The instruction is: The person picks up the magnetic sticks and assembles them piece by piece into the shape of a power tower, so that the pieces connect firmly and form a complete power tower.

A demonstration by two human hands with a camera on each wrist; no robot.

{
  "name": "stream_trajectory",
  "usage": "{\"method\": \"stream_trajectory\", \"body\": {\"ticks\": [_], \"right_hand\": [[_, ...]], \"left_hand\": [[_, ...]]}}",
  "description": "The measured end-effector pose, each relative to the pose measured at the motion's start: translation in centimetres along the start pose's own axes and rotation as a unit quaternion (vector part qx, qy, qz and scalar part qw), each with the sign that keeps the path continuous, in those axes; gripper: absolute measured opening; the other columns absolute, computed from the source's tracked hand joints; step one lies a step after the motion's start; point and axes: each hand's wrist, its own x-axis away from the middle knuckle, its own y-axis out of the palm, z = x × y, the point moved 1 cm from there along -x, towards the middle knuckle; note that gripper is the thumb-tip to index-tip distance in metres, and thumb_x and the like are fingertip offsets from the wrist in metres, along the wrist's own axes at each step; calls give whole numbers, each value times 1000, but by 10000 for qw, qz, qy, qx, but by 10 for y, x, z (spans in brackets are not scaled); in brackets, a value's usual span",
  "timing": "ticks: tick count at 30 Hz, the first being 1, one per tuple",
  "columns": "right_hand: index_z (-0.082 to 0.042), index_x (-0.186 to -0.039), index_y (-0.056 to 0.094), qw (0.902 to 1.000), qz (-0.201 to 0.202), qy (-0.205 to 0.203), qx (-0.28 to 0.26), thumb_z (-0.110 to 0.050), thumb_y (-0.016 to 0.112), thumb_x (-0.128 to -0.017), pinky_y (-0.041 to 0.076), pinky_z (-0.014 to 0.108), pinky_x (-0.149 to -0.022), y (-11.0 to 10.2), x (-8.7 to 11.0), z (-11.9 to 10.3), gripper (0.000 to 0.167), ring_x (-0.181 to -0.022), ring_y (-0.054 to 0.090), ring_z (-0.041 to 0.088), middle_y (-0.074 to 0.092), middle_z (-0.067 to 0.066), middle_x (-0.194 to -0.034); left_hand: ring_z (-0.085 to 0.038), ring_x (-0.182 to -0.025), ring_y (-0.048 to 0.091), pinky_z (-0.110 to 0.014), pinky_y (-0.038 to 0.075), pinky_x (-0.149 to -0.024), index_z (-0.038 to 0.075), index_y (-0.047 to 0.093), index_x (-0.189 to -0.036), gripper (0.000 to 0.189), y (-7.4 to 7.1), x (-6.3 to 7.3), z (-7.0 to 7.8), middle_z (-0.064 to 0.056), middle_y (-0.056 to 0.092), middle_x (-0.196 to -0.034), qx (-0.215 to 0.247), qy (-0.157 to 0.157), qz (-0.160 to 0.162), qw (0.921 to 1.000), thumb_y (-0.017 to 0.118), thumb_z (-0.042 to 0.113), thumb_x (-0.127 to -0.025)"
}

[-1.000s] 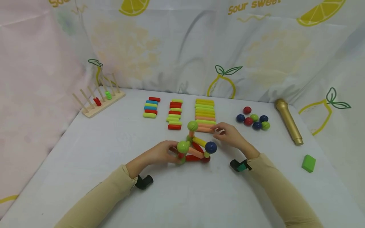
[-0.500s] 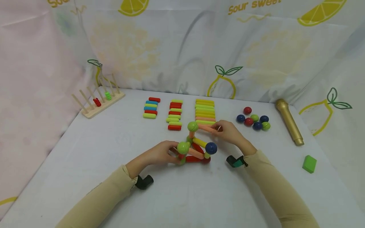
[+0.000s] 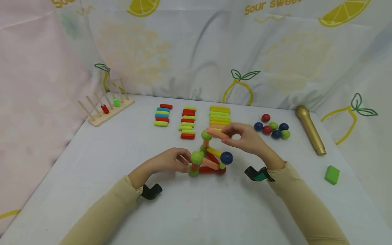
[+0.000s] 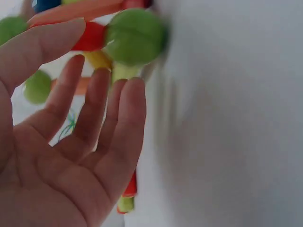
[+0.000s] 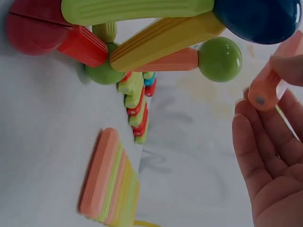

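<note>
A frame of magnetic rods and balls stands mid-table, with a blue ball (image 3: 226, 158) at one upper corner and red rods (image 3: 208, 170) along its base. My right hand (image 3: 249, 139) pinches a peach magnetic rod (image 3: 216, 133) between thumb and fingers. That rod overlaps the rear upper green ball (image 3: 207, 135) in the head view; the right wrist view shows a gap between its grey-dotted end (image 5: 260, 100) and the green ball (image 5: 219, 59). Beside the near upper green ball (image 3: 197, 157), my left hand (image 3: 166, 161) is spread loosely, its thumb overlapping a red rod (image 4: 92, 38) in the left wrist view.
Three columns of loose rods lie behind the frame, among them a yellow rod (image 3: 219, 108) and a blue rod (image 3: 163, 110). Several balls, including a red ball (image 3: 265, 118), sit right of them. A gold microphone (image 3: 310, 131), green block (image 3: 332, 175) and peg rack (image 3: 111, 112) stand farther out.
My right hand has picked a peach rod from the front of the right-hand column and raised it toward the rear upper green ball. The left hand's fingers have loosened and drawn slightly back.
</note>
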Motion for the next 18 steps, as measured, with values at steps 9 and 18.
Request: {"method": "stream_trajectory", "body": {"ticks": [9, 18], "right_hand": [[-5, -95, 61, 9911, -872, -1002, 54, -4, 71, -79, 52, 38, -73, -3, -35, -21, 19, -78, 59, 14, 64, -1, -85], [-1, -111, 57, 9957, -672, -591, 226, -8, 71, -81, 51, 32, -76, -17, -54, -25, 33, -81, 60, 16, 64, 5, -89]], "left_hand": [[-14, -73, 55, -26, 48, -62, 11, 58, -102, 37, 25, -10, 1, 2, 56, -90, -744, -107, 501, 9959, 80, 20, -73], [-18, -91, 57, -29, 50, -74, 9, 59, -117, 39, 11, -12, 1, -1, 60, -105, -1034, 218, 433, 9935, 73, 14, -81]]}}
